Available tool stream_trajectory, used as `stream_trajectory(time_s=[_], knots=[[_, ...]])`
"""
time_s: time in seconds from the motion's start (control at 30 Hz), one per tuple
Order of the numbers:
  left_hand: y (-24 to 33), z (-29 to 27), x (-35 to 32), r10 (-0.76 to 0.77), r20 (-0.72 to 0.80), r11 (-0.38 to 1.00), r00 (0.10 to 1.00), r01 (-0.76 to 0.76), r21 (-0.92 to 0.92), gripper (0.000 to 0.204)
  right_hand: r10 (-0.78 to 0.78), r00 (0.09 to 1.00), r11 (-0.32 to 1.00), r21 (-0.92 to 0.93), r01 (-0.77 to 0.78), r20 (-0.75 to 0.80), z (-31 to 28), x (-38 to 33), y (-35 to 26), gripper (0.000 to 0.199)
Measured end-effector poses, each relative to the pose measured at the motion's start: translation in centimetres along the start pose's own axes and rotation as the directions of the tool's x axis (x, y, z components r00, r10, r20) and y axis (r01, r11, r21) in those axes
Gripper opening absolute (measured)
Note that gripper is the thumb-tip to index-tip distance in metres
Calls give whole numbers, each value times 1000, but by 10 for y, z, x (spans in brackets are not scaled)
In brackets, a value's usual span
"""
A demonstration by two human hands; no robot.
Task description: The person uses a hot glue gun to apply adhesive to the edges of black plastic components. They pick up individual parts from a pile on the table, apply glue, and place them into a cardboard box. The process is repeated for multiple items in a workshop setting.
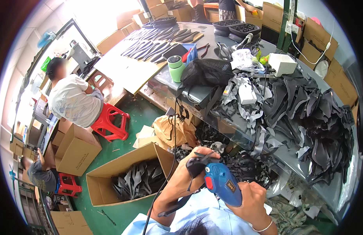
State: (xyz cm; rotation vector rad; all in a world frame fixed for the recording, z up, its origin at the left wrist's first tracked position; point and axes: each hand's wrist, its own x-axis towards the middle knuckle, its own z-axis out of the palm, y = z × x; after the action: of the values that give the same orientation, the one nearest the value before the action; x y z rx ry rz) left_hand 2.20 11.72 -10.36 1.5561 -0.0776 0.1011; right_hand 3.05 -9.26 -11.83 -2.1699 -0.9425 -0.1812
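Observation:
My right hand (pixel 250 201) grips a blue glue gun (pixel 223 183) with a red trigger, its nozzle pointing up and left. My left hand (pixel 189 170) holds a black curved rubbery piece (pixel 198 163) right against the gun's tip. A thin black strap (pixel 177 205) hangs from that hand. The gun's black cord (pixel 171 156) runs from the table edge down past my left wrist. Both hands are close together above my lap, beside the table edge.
A worktable (pixel 212 94) carries a heap of black and grey straps (pixel 306 117), a black mesh bag (pixel 207 72), green cup (pixel 175 67) and white boxes. An open carton (pixel 122 182) of black pieces sits on the green floor. A seated person (pixel 73 98) by a red stool (pixel 111 123) works left.

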Motion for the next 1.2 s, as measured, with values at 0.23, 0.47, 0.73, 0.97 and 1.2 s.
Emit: stream_trajectory(time_s=[0.23, 0.47, 0.73, 0.97, 1.2], knots=[[4, -19, 5, 10, 255, 944, 967, -94, 316, 35, -36, 999, 999, -11, 36, -5, -2, 3, 0, 41], [-2, -19, 12, -12, 427, 919, 904, -158, 362, 33, 24, 999, 998, 56, -26, 23, 0, -7, 6, 48], [-23, 12, -4, -271, 589, 938, 762, 347, -17, 38, 159, 979, 980, 144, -140, -128, -8, 11, 12, 52], [-62, 27, -13, -198, 672, 469, 713, 672, -574, 56, 514, 851, 755, 529, -386, -112, -29, 24, 26, 44], [-53, 84, -5, -126, 60, 566, 990, 121, -815, 59, 537, 800, 771, 543, -334, -270, -16, 26, 33, 54]])
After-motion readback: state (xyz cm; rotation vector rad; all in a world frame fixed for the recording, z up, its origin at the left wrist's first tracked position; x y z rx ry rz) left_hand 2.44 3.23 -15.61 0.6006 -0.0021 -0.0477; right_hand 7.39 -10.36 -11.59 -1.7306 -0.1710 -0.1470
